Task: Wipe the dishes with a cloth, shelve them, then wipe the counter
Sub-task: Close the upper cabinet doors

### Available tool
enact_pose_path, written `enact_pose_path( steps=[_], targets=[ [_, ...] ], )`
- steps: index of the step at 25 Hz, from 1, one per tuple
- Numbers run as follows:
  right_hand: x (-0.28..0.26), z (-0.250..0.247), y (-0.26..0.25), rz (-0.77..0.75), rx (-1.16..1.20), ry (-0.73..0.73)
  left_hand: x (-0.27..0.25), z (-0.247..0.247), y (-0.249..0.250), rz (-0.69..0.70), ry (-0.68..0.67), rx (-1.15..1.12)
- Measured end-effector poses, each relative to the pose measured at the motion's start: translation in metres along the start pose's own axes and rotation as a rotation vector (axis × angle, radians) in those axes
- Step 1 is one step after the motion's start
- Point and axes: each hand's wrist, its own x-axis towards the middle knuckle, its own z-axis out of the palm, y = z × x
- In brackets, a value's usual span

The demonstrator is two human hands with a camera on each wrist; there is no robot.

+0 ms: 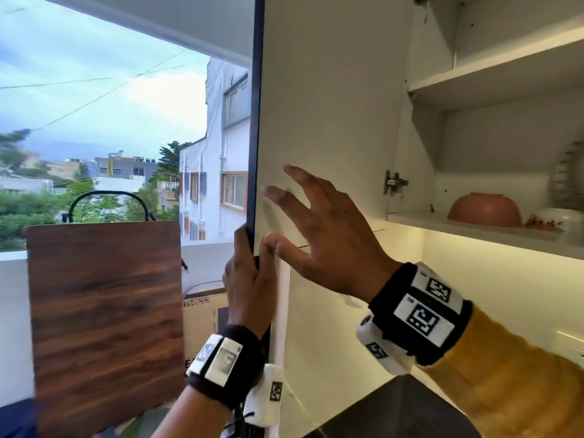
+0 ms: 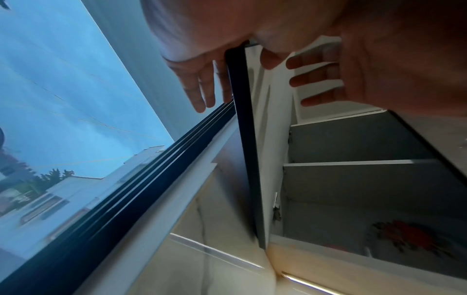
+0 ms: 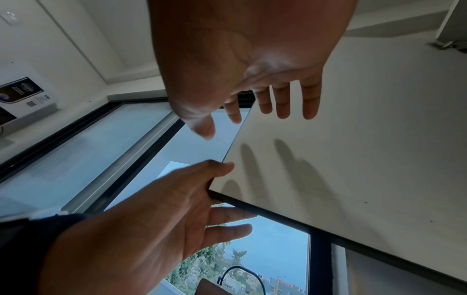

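The upper cabinet door [image 1: 322, 121] stands open, its white inner face toward me. My left hand [image 1: 252, 257] pinches the door's lower corner, thumb on the inner face and fingers behind the dark edge; the right wrist view shows this grip [image 3: 202, 191] clearly. My right hand [image 1: 316, 229] is spread flat close to the inner face, holding nothing, and its fingers [image 3: 280, 103] cast shadows on the panel. On the lowest shelf [image 1: 442, 224] sit an upturned terracotta bowl [image 1: 483, 210] and a white floral bowl [image 1: 557, 218]. No cloth is in view.
A dark wooden cutting board [image 1: 104, 317] leans at the window on the left, with a cardboard box [image 1: 202, 320] behind it. The dark counter [image 1: 398, 412] lies below the cabinet. A ribbed stack [image 1: 568, 178] stands at the shelf's right. The upper shelves [image 1: 493, 74] look bare.
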Motion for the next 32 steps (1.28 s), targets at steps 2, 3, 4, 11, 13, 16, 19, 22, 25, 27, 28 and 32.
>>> enact_pose_path(
  steps=[2,3,4,11,13,16,19,22,25,27,28,32],
  targets=[
    [-0.008,-0.008,0.0,0.044,0.133,-0.01,-0.013,0.003,0.009,0.032,0.032,-0.135],
    [-0.013,-0.014,0.0,0.074,0.225,-0.023,-0.022,0.009,0.014,0.048,0.049,-0.225],
    [-0.021,-0.023,0.0,0.099,0.304,-0.021,-0.032,0.016,0.022,0.069,0.056,-0.319],
    [-0.089,-0.09,0.04,0.206,0.03,0.251,-0.095,0.087,0.067,0.301,-0.21,-0.547],
    [-0.11,-0.104,0.051,0.25,-0.11,0.232,-0.108,0.106,0.078,0.353,-0.263,-0.513],
    [-0.141,-0.13,0.076,0.298,-0.425,0.134,-0.13,0.145,0.105,0.328,-0.364,-0.495],
    [-0.164,-0.152,0.101,0.373,-0.636,-0.019,-0.153,0.188,0.126,0.353,-0.481,-0.359],
    [-0.179,-0.165,0.119,0.435,-0.785,-0.148,-0.166,0.224,0.135,0.411,-0.505,-0.23],
    [-0.192,-0.166,0.144,0.52,-0.882,-0.237,-0.171,0.254,0.137,0.483,-0.521,-0.133],
    [-0.202,-0.163,0.162,0.589,-0.855,-0.248,-0.172,0.272,0.136,0.551,-0.511,-0.095],
    [-0.206,-0.161,0.171,0.618,-0.847,-0.25,-0.173,0.28,0.136,0.576,-0.505,-0.088],
    [-0.222,-0.152,0.204,0.697,-0.921,-0.275,-0.177,0.313,0.13,0.633,-0.514,-0.081]
  ],
)
